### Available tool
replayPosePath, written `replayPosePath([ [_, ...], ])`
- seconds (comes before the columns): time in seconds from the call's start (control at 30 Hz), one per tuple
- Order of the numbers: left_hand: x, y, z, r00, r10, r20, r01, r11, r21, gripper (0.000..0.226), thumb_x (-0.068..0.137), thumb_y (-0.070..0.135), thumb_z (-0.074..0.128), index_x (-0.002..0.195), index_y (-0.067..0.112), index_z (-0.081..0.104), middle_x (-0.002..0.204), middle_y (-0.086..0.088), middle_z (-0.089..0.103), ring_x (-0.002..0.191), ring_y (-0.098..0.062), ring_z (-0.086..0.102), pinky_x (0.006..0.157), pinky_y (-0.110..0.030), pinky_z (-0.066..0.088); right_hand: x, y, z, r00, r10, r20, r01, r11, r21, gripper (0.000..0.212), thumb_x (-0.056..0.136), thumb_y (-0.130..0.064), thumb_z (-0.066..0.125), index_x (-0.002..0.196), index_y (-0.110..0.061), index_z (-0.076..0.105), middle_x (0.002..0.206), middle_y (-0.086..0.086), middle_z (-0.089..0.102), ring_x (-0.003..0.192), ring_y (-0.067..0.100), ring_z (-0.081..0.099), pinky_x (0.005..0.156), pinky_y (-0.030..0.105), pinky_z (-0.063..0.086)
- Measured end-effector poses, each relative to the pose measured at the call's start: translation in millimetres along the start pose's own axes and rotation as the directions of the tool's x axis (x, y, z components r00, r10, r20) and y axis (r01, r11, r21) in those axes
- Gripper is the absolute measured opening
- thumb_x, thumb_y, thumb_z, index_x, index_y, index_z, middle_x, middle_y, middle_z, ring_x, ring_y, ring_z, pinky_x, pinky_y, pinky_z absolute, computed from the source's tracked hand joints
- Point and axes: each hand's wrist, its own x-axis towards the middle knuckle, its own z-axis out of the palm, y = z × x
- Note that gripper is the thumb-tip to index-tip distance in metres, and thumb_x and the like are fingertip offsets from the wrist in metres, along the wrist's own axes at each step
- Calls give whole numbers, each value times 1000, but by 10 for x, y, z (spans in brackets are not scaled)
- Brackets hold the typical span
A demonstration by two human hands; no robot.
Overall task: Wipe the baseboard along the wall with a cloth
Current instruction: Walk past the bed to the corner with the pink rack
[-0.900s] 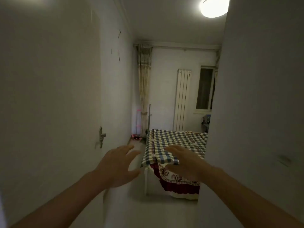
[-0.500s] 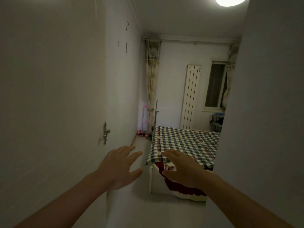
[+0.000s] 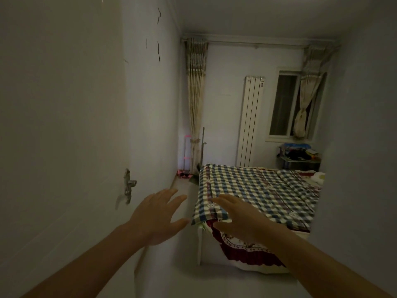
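1. Far left: white door (image 3: 64,125), standing open, metal handle (image 3: 128,186) at its edge (blurred).
2. Next along: left wall (image 3: 150,104), white, dark cracks high up.
3. At the foot of that wall, beyond the door: baseboard (image 3: 172,183), glimpsed only as a short pale strip running toward the far corner; no more of it in view.
4. Cloth for wiping: nowhere in sight, in neither hand.
5. Lower left of centre: left hand (image 3: 154,218), raised in mid-air, palm down, fingers (image 3: 171,194) straight and spread apart, gripping nothing, touching nothing.
6. Far corner: tied beige curtain (image 3: 195,108), with a pink-and-white item (image 3: 186,153) just beside it (too small to identify).
7. Centre right: right hand (image 3: 238,220), likewise held out in front of the bed corner, fingers (image 3: 223,200) loosely extended and apart, holding nothing.
8. Behind it: bed (image 3: 257,190) under a blue-and-cream checked cover, a dark red patterned skirt hanging below.
9. Back wall: tall white radiator (image 3: 250,121), then a window (image 3: 283,104) with a knotted curtain.
10. Under the window: small table (image 3: 300,162) piled with clutter.
11. Far right: plain wall (image 3: 365,147).
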Motion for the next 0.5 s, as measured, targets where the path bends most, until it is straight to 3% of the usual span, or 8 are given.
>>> replayPosePath([
  [0.2, 570, -391, 250, 1000, -9, -1, 9, 996, -89, 114, 50, 89, -20, 148, 38, 11, 158, 9, 9, 144, -11, 7, 117, -33, 13, 635, 205, 171, 1000, 24, -6, -23, 997, 73, 67, 90, -50, 55, 147, -38, 23, 156, -9, 22, 138, 14, 28, 109, 31, 32],
  [0.3, 793, -487, 369, 1000, -20, 5, 20, 988, -151, 114, 51, 89, -22, 147, 39, 13, 158, 10, 9, 144, -10, 6, 117, -34, 13, 805, 303, 260, 1000, 12, -11, -11, 998, 55, 65, 92, -47, 53, 148, -35, 23, 156, -9, 21, 140, 14, 24, 111, 32, 26],
  [0.5, 1174, -616, 569, 999, -28, -21, 25, 993, -112, 114, 54, 87, -23, 148, 35, 17, 158, 6, 14, 144, -13, 10, 117, -33, 13, 1164, 597, 379, 1000, 12, -7, -12, 999, 51, 65, 91, -49, 53, 148, -36, 23, 156, -10, 19, 143, 13, 17, 115, 35, 19],
])
